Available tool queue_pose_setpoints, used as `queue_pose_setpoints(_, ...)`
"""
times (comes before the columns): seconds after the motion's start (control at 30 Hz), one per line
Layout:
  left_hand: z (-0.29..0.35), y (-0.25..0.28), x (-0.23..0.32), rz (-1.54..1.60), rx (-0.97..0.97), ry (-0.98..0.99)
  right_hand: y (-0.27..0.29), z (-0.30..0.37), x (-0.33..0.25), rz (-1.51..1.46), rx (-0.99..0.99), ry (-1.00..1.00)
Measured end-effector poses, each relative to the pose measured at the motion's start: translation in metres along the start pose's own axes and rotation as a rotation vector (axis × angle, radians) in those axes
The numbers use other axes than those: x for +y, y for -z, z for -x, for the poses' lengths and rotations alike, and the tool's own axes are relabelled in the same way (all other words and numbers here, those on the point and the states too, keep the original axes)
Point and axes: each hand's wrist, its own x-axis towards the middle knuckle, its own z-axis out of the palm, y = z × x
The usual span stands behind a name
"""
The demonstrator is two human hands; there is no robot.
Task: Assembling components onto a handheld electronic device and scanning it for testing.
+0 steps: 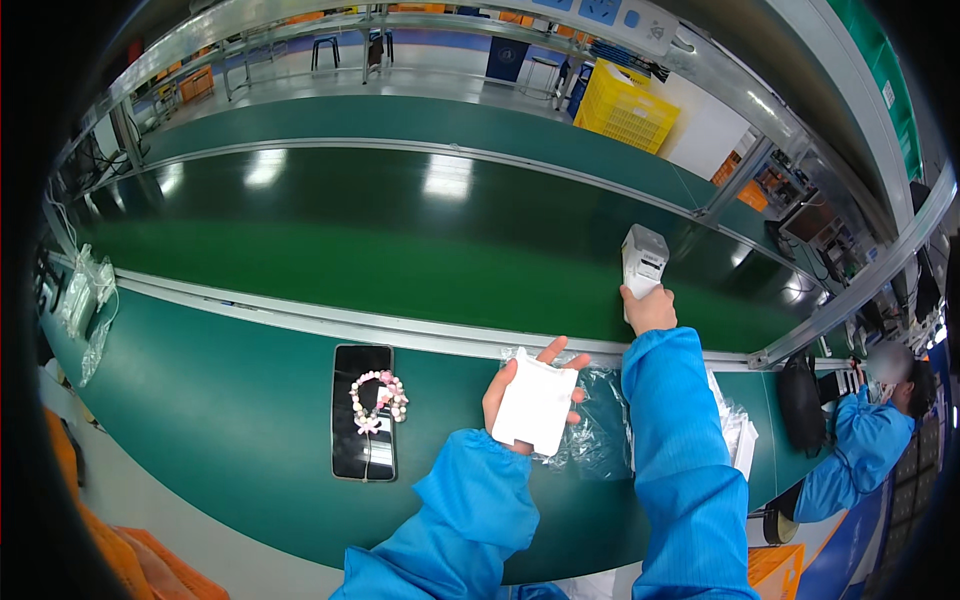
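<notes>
In my left hand (496, 394) lies a flat white card-like piece (535, 408) with a notch in its lower edge. The thumb is on its left side, and fingertips show past its top and right edges. My right arm reaches over the green conveyor belt (400, 265), where my right hand (653, 311) grips a white box-shaped device (643, 258) with a dark slot. Clear crinkled plastic bags (597, 432) lie beside and under my left hand. Left of that hand, a black phone (347, 440) rests on the green table with a pink and white bead bracelet (398, 388) on it.
White pieces (738, 432) lie right of my right forearm, near a black bag (799, 405). Plastic-wrapped items (85, 300) sit at the far left. A metal rail (300, 322) divides table and belt. A person in blue (860, 445) sits at the right.
</notes>
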Motion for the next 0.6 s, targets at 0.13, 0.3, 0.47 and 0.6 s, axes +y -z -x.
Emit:
queue_pose_setpoints(0.13, 0.001, -0.004, -0.002, 0.033, -0.023, -0.025, -0.007, 0.000, -0.003, 0.013, -0.007, 0.024)
queue_pose_setpoints(0.3, -0.002, -0.002, -0.003, -0.001, 0.079, -0.018, -0.009, 0.001, -0.007, 0.044, -0.032, 0.037)
queue_pose_setpoints(0.47, -0.012, -0.003, -0.006, 0.007, 0.067, -0.001, -0.048, -0.018, 0.012, 0.039, 0.169, 0.107)
queue_pose_setpoints(0.6, -0.004, 0.000, 0.005, 0.021, 0.047, 0.002, -0.053, -0.009, -0.005, -0.077, 0.107, 0.118)
